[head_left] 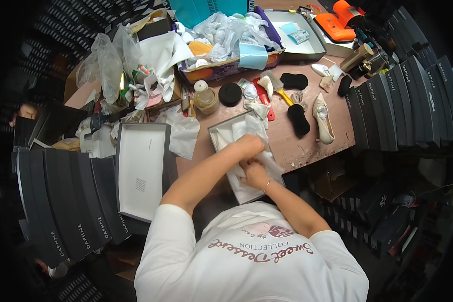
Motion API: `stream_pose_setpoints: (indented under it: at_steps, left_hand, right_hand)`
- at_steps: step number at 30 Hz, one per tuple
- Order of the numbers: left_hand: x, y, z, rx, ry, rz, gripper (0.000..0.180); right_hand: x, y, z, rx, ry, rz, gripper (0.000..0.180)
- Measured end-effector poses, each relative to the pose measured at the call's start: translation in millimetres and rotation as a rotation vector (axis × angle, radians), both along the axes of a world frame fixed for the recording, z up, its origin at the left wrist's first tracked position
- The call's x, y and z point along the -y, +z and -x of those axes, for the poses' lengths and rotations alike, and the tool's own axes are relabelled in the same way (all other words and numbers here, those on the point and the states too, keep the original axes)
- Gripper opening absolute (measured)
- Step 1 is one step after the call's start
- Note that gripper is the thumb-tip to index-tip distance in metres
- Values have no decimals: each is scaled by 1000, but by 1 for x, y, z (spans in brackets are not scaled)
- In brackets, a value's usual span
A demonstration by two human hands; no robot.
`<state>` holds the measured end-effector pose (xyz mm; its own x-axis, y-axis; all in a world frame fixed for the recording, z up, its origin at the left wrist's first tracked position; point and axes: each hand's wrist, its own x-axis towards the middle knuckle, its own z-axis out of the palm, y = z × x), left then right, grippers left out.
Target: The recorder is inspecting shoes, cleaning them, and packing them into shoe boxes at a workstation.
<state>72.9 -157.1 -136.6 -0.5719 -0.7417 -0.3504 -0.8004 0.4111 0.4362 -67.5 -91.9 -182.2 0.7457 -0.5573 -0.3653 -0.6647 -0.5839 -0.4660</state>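
An open grey shoe box [212, 136] lined with white tissue paper [241, 126] lies slanted at the table's near edge, in front of my body. My left hand [250, 146] is inside it, curled into the tissue paper with its fingertips hidden. Just below, my right hand [255, 174] is closed too, fingers bent down into the paper; what they hold is out of sight. To the right of the box a cream pump shoe [325, 128] lies on the pink tabletop. The box's lid [143, 171], white inside, leans at the left on stacked boxes.
Black shoe boxes stand in rows at left [65, 201] and right [387, 105]. Behind my hands are a bottle [205, 98], a round black tin [230, 94], a yellow-handled brush [286, 97], black pads [299, 121], a bin of plastic bags [231, 38] and an orange tape dispenser [332, 27].
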Motion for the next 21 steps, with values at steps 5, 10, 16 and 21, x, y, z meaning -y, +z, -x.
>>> stream_pose_setpoints:
  at_steps: [5,10,16,21]
  left_hand:
    - [-64,-13,-19,-390,269,222,23]
    - [-93,24,-7,-801,727,377,24]
    - [-88,23,-18,-1507,1215,52,20]
    - [-84,41,-33,-1786,1413,-138,29]
  right_hand:
    - [-6,120,36,200,-189,-273,55]
    - [43,111,57,453,-305,-5,42]
    - [59,96,39,577,-238,-235,66]
    - [35,152,39,619,-70,-350,75]
